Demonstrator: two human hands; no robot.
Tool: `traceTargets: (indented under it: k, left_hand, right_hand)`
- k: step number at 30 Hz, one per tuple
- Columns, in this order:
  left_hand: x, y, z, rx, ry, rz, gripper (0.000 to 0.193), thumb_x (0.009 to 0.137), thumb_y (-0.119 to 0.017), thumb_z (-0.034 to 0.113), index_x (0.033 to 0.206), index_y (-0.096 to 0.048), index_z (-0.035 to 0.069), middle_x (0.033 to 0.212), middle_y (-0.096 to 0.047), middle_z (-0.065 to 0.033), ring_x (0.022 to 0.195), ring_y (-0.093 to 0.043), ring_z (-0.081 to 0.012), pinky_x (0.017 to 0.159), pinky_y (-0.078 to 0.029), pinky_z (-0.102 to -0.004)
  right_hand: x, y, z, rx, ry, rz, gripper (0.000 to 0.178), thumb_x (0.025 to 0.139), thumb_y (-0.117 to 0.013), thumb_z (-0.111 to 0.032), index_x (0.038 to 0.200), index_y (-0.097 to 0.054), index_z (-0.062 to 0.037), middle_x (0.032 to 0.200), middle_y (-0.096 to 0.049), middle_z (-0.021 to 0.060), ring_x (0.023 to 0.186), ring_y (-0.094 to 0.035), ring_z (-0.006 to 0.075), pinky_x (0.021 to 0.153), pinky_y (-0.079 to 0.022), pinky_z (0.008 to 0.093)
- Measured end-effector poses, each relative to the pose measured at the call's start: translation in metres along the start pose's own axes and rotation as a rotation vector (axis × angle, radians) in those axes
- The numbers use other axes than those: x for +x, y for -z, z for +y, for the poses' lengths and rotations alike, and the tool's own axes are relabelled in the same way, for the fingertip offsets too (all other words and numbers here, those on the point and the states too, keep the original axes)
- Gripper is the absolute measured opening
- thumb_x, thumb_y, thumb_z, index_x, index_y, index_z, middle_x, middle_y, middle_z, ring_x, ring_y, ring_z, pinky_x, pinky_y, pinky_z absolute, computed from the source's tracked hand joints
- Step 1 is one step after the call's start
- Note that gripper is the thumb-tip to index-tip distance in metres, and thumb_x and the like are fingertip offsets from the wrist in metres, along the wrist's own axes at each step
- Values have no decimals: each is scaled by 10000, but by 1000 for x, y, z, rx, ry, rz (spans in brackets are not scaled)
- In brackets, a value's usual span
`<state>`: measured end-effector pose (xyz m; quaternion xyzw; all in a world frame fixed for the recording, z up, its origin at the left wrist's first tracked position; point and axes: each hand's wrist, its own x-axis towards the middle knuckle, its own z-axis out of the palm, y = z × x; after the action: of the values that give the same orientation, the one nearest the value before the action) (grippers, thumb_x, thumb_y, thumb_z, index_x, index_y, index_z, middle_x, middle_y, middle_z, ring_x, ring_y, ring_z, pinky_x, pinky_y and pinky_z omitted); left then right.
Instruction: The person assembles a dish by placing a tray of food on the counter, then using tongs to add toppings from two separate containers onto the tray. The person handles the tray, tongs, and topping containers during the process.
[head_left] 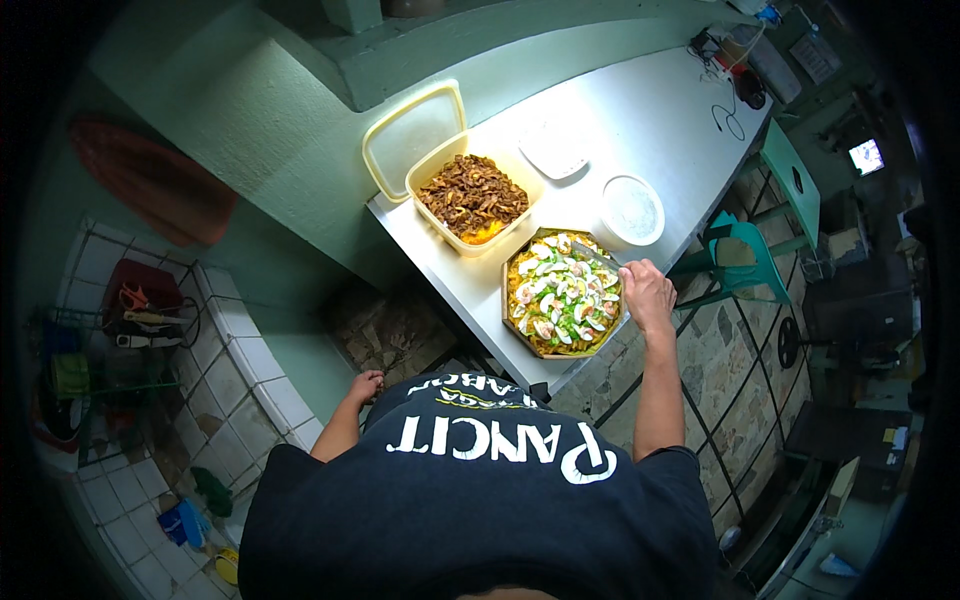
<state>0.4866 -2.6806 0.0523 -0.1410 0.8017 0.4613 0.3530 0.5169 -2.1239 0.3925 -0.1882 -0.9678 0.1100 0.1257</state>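
Observation:
An octagonal tray (507,316) sits on the near corner of the white table, filled with noodles (518,292) under egg slices, chopped greens and what look like shrimp. At its right rim my right hand (648,293) is closed on a long, narrow metal utensil (597,257); it reaches over the food, and its exact kind is unclear. My left hand (367,386) is low beside my body, left of the table, fingers curled and nothing visible in them. Behind the tray to the left, a yellow plastic container (424,206) holds brown chopped pieces (473,190) and something orange.
A yellow-rimmed lid (412,130) leans against the green wall behind the container. On the white table (640,120) are a round white tub (632,210) and a white square piece (554,150). A green plastic chair (745,260) stands to the right. Tiled ledges (225,300) lie left.

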Motion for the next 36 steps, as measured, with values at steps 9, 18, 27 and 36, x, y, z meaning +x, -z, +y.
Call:
traceTargets:
  k: [9,18,27,36]
  left_hand:
    - [-6,4,5,-4,62,-43,307,907,-556,205,1202,-589,132,926,-647,-14,758,-580,-158,684,-478,-372]
    - [-1,3,10,-25,116,-47,304,917,-545,212,1210,-579,137,959,-645,-24,786,-586,-162,688,-481,-384]
    - [-2,3,8,18,56,-13,296,901,-555,127,1183,-586,42,945,-650,-59,809,-597,-157,703,-491,-316]
    - [-16,-2,16,-24,93,19,315,902,-564,192,1202,-585,97,899,-648,-18,734,-579,-147,617,-479,-349]
  right_hand:
    - [8,1,-10,-62,129,-3,193,870,-587,-255,867,-668,-80,865,-615,109,788,-624,342,709,-487,448]
    - [16,10,-6,-117,128,-33,182,876,-579,-244,854,-666,-86,854,-621,103,790,-628,333,703,-494,443]
    - [6,51,-53,240,211,170,170,879,-591,-210,929,-677,-72,866,-632,105,746,-642,308,670,-500,402]
    - [-13,-80,-173,344,541,74,139,887,-574,-204,926,-613,-76,778,-573,116,582,-597,310,542,-492,416]
